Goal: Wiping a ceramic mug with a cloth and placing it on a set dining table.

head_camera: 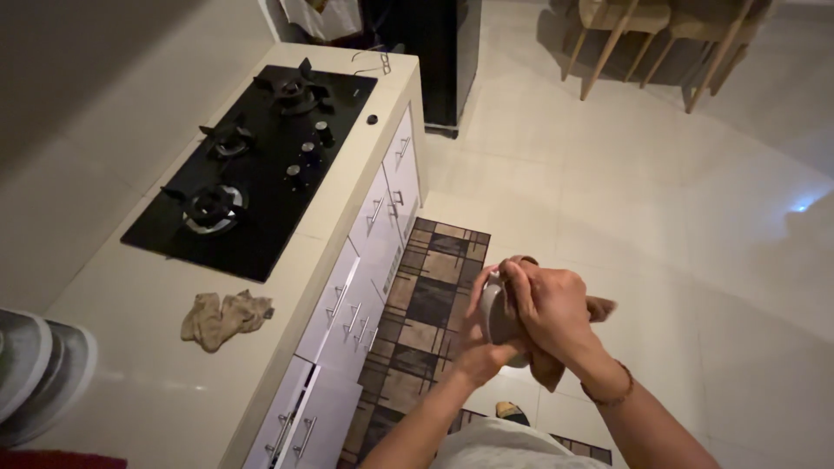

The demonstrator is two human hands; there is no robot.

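The pale tiled floor (660,200) fills the right side. The long white stone table (148,321) runs down the left side, with white drawers with metal handles (365,287) along its front edge. A black glass stove with three burners (252,165) sits in the far half of the table. A brown and black checked rug (426,304) lies on the floor beside the drawers. Wooden chair legs (608,35) stand at the far end of the floor. White round plates (35,365) sit at the near left edge of the table. A crumpled beige cloth (224,318) lies on the table, near the stove's near edge.

Both hands are over the rug, away from the table. The left hand (482,352) holds a small grey round bowl (497,314) from below, fingers curled around it. The right hand (547,308) presses a brown cloth (547,369) on the bowl, fingers closed over the cloth. A brown bead bracelet (611,391) is on the right wrist.
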